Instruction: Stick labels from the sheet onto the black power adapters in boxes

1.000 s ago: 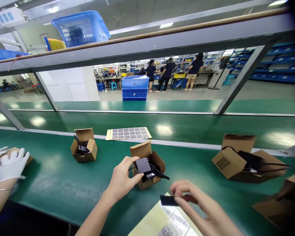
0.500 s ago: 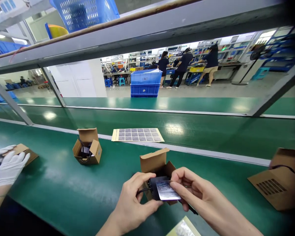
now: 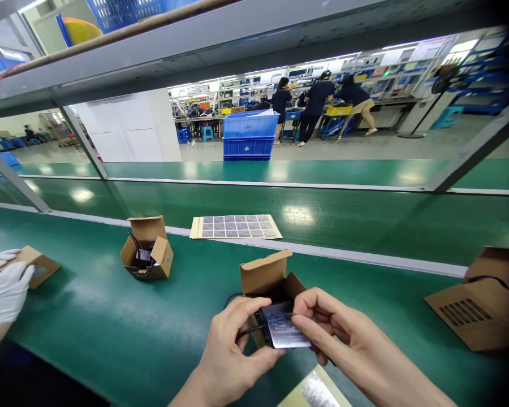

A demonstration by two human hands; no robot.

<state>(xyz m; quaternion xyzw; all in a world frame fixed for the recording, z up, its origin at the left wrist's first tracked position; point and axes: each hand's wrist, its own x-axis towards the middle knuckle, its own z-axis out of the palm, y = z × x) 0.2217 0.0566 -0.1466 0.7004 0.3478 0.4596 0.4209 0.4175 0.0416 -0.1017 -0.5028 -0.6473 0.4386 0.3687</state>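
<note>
My left hand (image 3: pixel 231 350) is closed around a black power adapter (image 3: pixel 276 309) with a cable, its fingers and thumb on opposite edges. My right hand (image 3: pixel 343 336) pinches the right edge of a silver printed label (image 3: pixel 284 332) lying over the adapter's face. How much of the label touches the adapter cannot be made out. Just behind both hands stands an open cardboard box (image 3: pixel 266 269). Near my right forearm, a yellowish backing sheet (image 3: pixel 305 390) with a silvery patch lies at the bottom edge.
A label sheet (image 3: pixel 237 226) lies across the bench's white strip. Another open box (image 3: pixel 148 254), holding an adapter, stands left of it. At far left, a co-worker's gloved hands (image 3: pixel 6 288) are on a box (image 3: pixel 40 265). One more box (image 3: pixel 475 311) sits at right.
The view has shifted slightly. My hands keep nearly the same grip on the adapter and label. At far left, the co-worker's gloved hand has drawn back leftward along the box.
</note>
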